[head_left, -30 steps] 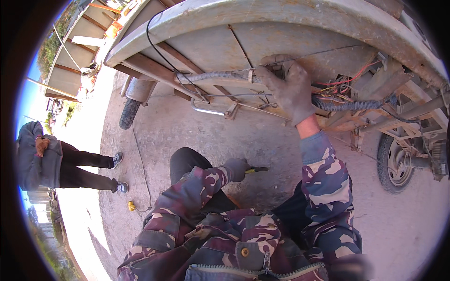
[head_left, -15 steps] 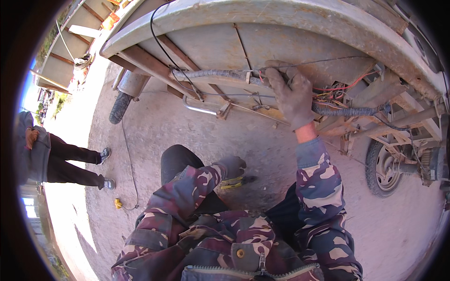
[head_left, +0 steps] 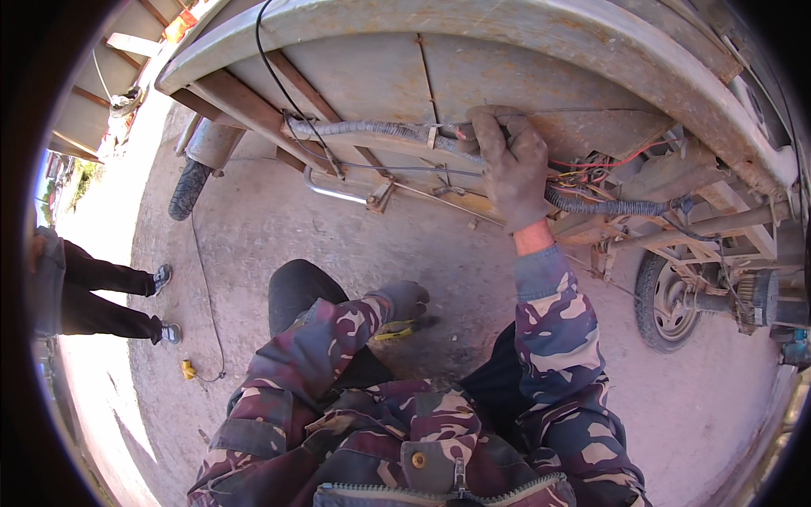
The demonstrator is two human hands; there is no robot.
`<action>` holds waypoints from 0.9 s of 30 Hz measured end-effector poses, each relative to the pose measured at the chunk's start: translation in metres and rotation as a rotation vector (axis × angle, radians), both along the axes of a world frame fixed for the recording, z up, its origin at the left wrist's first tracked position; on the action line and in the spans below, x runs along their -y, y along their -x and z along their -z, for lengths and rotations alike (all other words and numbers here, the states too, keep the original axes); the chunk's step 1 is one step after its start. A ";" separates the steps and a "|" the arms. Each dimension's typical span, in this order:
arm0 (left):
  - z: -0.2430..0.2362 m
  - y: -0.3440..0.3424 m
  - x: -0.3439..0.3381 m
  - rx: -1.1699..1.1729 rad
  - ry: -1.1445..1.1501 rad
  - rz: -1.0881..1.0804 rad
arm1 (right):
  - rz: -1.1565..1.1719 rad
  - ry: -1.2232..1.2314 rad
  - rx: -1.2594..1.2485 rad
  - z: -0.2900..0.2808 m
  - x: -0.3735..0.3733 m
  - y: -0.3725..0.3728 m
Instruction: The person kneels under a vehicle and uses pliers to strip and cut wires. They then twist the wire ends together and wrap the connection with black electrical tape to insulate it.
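Note:
Under the grey metal vehicle body (head_left: 355, 80), my gloved right hand (head_left: 509, 165) is raised with its fingers bent round a wiring harness (head_left: 372, 129) wrapped in grey tape. A bit of red wire shows at the fingertips; the palm hides the rest of the grip. Loose red and yellow wires (head_left: 583, 173) and a ribbed, dark wrapped section (head_left: 608, 205) run out to the right of this hand. Lower down, by my bent knee, hangs my gloved left hand (head_left: 404, 301), loosely curled, with nothing seen in it. Just below it lies a yellow-handled tool (head_left: 394, 329), its kind unclear.
A wheel (head_left: 667, 302) and frame bars stand at the right. A bent metal rod (head_left: 336, 193) and a cylindrical part with a black sleeve (head_left: 193, 182) hang from the body. On the left, a person (head_left: 93, 291) stands near a cable with a yellow end (head_left: 187, 369).
The whole view has shifted, so the scene sits slightly further left. My right hand stays at the harness, its fingers drawn in a little more. My left hand remains near the knee.

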State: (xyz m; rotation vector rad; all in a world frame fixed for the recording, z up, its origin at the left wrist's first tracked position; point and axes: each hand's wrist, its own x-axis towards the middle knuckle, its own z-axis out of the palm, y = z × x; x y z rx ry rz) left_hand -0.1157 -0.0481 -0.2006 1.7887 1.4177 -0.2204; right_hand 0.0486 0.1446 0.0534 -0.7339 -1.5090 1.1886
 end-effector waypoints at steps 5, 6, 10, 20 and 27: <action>0.004 0.001 -0.004 0.080 -0.032 -0.006 | -0.106 0.142 -0.219 0.002 0.004 -0.003; 0.003 0.000 -0.005 0.077 -0.032 -0.014 | -0.142 0.216 -0.283 0.004 0.004 -0.004; -0.003 -0.010 -0.010 0.144 -0.032 -0.035 | -0.164 0.383 -0.396 0.010 0.006 -0.002; -0.015 -0.020 -0.014 0.160 -0.032 -0.002 | -0.034 0.177 -0.431 0.013 0.001 0.016; -0.014 -0.021 -0.012 0.184 -0.063 0.010 | 0.059 0.135 -0.360 0.014 -0.003 0.023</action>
